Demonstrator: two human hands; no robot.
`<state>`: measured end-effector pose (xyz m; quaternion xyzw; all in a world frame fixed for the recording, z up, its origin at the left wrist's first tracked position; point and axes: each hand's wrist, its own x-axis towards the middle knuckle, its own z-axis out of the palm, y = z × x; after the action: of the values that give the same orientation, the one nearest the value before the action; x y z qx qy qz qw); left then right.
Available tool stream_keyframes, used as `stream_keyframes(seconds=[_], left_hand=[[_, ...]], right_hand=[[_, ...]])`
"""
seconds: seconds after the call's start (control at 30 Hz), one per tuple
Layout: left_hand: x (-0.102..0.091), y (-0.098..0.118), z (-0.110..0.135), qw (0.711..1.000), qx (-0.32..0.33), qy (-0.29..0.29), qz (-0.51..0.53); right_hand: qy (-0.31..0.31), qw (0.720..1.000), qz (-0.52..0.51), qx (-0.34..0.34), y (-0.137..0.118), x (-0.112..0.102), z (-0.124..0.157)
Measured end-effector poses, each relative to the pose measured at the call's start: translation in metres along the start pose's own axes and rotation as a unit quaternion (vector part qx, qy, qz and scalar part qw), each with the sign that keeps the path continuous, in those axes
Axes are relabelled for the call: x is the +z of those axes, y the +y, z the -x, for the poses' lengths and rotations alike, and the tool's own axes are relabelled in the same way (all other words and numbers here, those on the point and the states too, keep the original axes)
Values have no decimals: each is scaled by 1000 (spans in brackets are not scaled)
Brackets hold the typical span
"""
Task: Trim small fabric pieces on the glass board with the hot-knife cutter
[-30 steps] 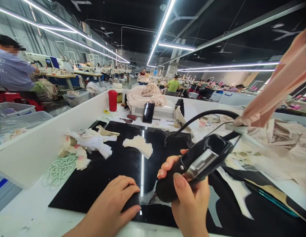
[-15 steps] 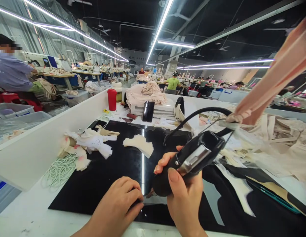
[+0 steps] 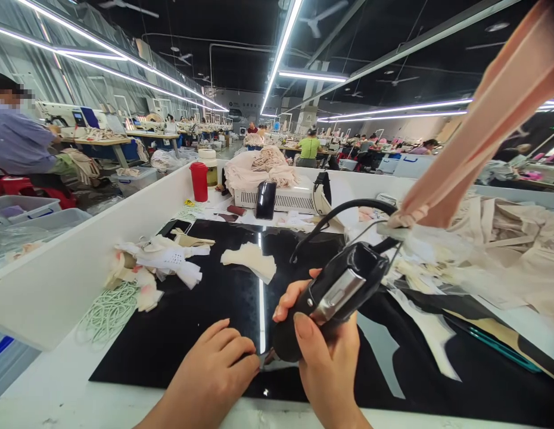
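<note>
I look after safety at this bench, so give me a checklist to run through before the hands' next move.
1. Right hand wrapped around the black tool: ok.
2. Left hand well apart from the tool's lower tip: not ok; its fingertips look very close to it.
3. Left fingers pinning the see-through piece: cannot tell; the contact is hidden.
4. Black cable away from the left hand: ok; it arcs behind the tool.
5. Pale cut piece apart from the tool: ok; it lies farther back on the black sheet.
6. Tool switched off: cannot tell.
</note>
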<state>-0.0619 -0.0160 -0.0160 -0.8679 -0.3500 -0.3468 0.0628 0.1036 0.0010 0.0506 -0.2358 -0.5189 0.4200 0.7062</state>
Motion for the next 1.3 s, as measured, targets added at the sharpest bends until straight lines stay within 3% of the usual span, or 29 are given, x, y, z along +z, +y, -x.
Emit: stream_keyframes(seconds=[0.63, 0.8, 0.97, 1.17, 1.3], left_hand=[[-7, 1, 11, 994, 70, 49, -71], [-7, -1, 13, 994, 74, 38, -73], [-13, 0, 11, 996, 50, 33, -67], [-31, 1, 6, 996, 36, -52, -61], [-25, 2, 13, 995, 38, -31, -88]], right_hand=[[9, 1000, -7, -2, 3, 0, 0], [6, 1000, -3, 3, 0, -2, 2], [61, 997, -6, 39, -5, 1, 4], [61, 997, -7, 45, -6, 4, 5], [72, 996, -18, 46, -6, 5, 5]])
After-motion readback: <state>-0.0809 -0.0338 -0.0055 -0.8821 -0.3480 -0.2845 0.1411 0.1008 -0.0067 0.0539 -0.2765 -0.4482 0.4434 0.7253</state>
